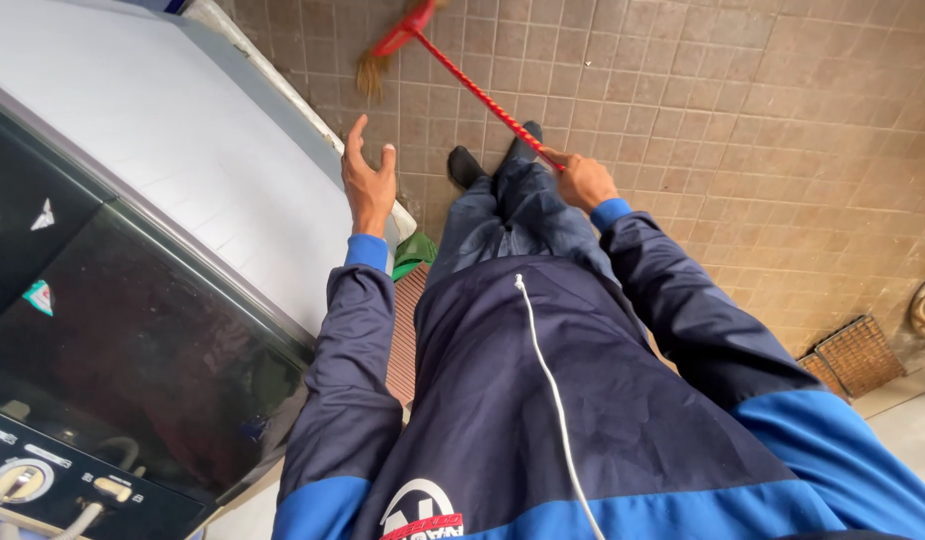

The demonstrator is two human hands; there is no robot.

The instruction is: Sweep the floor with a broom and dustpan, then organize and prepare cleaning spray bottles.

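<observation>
The right hand is clenched around the far end of a red broom handle, which runs diagonally away across the tiled floor to the broom head, whose straw bristles rest on the tiles near the corner of a washing machine. The left hand grips nothing: it is raised with fingers spread, hovering just above the machine's white lid, near its edge (whether the palm brushes the lid cannot be told). The broom reaches well ahead of the black shoes, so the sweeping looks to be in mid-stroke along the strip of floor beside the machine. No gathered heap of dirt and no dustpan show anywhere, so by my judgement collecting is not yet done; the tiles to the right near the floor drain look much like the rest.
</observation>
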